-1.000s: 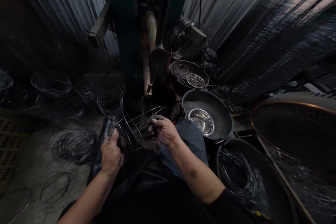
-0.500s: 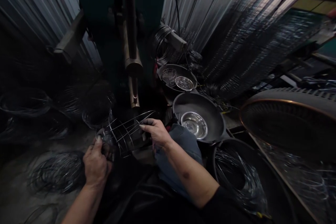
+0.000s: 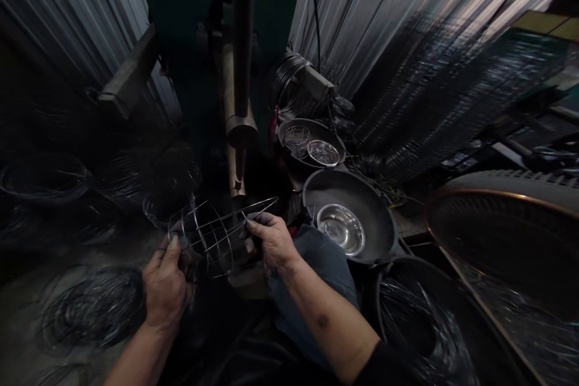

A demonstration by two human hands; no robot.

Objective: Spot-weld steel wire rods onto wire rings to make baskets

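A wire frame (image 3: 212, 234) of thin bent rods and curved hoops hangs between my hands. My left hand (image 3: 168, 277) is closed round its left end, thumb on top. At the right side of the frame, my right hand (image 3: 271, 238) pinches thin wire between thumb and fingers. Just beyond the frame stands a machine with a metal electrode tip (image 3: 237, 186), which looks apart from the wire. Right of my right hand, a steel bowl (image 3: 341, 229) with small wire pieces sits in a dark pan (image 3: 375, 211).
Another pan (image 3: 289, 126) farther back holds a wire piece and a small dish (image 3: 323, 153). Wire coils (image 3: 93, 307) lie on the floor at left. At right are a pan of bundled wires (image 3: 420, 319), a copper-rimmed round object (image 3: 497, 196) and stacked wire mesh (image 3: 434, 90).
The whole view has shifted a little, so the machine and pans appear farther right and lower. The wire frame has turned slightly between my hands, and both hands still hold it.
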